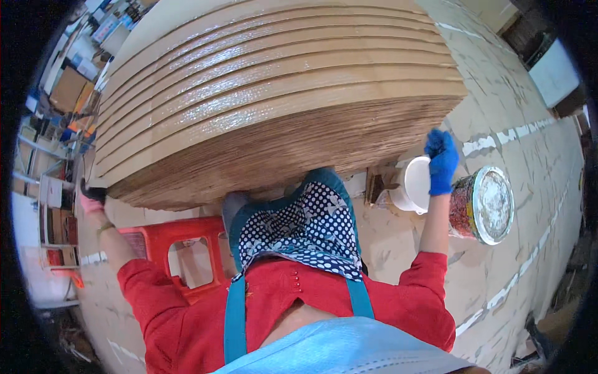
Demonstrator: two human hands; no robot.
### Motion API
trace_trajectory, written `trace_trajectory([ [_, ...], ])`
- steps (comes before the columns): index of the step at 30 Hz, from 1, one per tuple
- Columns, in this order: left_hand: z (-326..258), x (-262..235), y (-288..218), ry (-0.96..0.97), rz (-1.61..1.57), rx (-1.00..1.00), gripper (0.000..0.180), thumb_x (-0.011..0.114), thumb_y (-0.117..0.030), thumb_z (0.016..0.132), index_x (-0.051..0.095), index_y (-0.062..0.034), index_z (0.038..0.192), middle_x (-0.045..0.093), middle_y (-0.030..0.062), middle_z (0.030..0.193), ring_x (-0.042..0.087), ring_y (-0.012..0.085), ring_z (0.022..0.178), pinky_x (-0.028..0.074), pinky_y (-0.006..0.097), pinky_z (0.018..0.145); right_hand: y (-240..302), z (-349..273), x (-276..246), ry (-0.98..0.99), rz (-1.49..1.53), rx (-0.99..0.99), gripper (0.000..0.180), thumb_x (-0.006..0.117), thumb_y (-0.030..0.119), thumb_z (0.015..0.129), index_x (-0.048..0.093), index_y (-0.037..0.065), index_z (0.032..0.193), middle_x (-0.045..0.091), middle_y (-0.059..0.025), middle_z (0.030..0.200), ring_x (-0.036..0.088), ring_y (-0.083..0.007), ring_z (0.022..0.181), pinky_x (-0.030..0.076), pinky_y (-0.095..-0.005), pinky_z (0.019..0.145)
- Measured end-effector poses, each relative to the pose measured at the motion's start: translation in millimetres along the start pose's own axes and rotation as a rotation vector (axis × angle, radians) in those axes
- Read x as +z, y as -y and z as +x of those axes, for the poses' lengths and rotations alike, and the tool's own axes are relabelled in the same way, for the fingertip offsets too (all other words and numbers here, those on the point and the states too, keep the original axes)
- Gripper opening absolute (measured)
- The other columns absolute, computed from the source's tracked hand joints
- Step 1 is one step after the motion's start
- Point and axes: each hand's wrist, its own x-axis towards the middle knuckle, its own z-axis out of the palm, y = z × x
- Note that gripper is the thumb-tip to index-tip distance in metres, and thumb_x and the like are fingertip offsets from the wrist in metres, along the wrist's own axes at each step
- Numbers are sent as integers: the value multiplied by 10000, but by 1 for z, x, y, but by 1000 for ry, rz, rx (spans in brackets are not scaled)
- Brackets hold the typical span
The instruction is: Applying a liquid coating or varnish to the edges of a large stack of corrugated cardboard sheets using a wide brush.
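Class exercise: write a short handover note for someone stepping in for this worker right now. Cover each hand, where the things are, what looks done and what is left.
Left hand: pink glove, at the left edge of the cardboard stack.
Right hand: blue glove, above the white bowl on the floor; whether it grips anything is unclear.
Tin can lies beside the bowl; a brush rests left of it. Red stool is under the worker.
Done: stepped sheet edges look glossy.
Left: cannot tell how much remains.
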Motion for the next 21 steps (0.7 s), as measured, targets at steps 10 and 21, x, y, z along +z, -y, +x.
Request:
trace_trajectory([
  [10,21,-28,12,-119,1150,943,341,555,-194,732,495,-36,1028,550,119,966,535,213,833,445,282,714,21,62,54,-28,2,90,512,404,533,767,539,41,810,562,-83,700,511,-152,536,415,-233,472],
  [21,83,-157,-65,-357,1603,1186,376,590,-176,704,491,-32,1037,555,142,947,543,214,819,448,317,704,79,101,128,-12,389,24,582,421,536,751,522,-5,942,580,-102,667,528,-219,509,444,-330,455],
])
